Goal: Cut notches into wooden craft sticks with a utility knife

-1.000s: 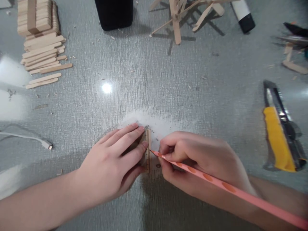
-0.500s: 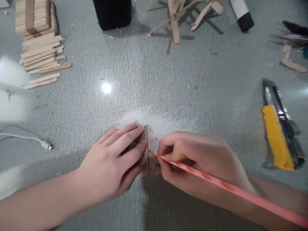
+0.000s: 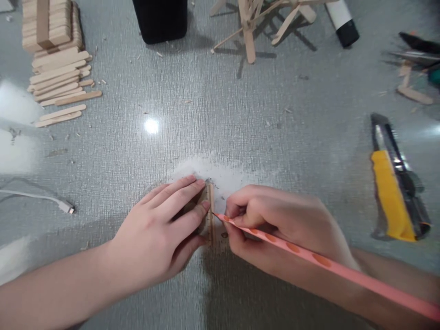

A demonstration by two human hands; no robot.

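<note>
My left hand (image 3: 161, 224) holds a see-through ruler (image 3: 208, 224) down on the table, its fingers lying over the ruler and the thumb near the lower end. Most of the ruler is hidden under this hand. Along the ruler's right edge lies a wooden craft stick (image 3: 212, 197). A pink pencil (image 3: 292, 247) with orange spots is pinched in my right hand (image 3: 268, 224), and its tip touches the stick beside the ruler.
Craft sticks (image 3: 60, 78) and a banded bundle (image 3: 51, 25) lie upper left, above a white cable (image 3: 41, 197). A black container (image 3: 161, 20), a stick structure (image 3: 249, 27) and a white-and-black tube (image 3: 343, 25) stand at the back. A yellow utility knife (image 3: 392, 197) lies right.
The pencil tip has shifted very slightly up along the stick, with my right hand. My left hand and the ruler stay in place.
</note>
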